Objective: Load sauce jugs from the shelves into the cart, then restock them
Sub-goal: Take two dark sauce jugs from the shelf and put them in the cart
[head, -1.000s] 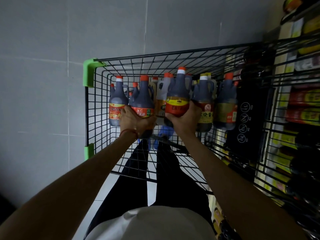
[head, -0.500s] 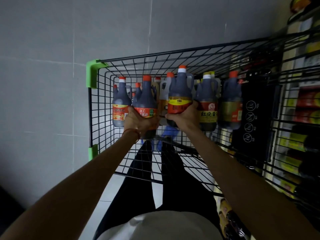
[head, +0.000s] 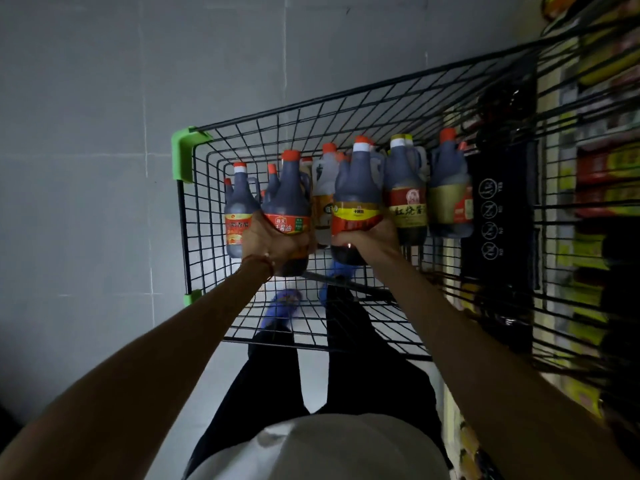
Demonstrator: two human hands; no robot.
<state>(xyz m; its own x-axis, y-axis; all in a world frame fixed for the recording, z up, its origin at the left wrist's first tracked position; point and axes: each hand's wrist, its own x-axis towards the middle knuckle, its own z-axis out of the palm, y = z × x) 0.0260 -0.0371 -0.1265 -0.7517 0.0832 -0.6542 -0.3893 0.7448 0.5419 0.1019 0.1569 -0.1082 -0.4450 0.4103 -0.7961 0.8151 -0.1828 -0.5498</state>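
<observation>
Both hands are in the cart (head: 194, 216), each clamped round a dark sauce jug. The left hand (head: 268, 242) grips the red-label jug (head: 288, 202) low on its body; the right hand (head: 372, 237) wraps the yellow-band jug (head: 358, 199) from below. Both jugs stand upright in the row along the cart's far end, more jugs (head: 407, 192) packed beside them. Blurred shelves (head: 602, 188) run along the right.
</observation>
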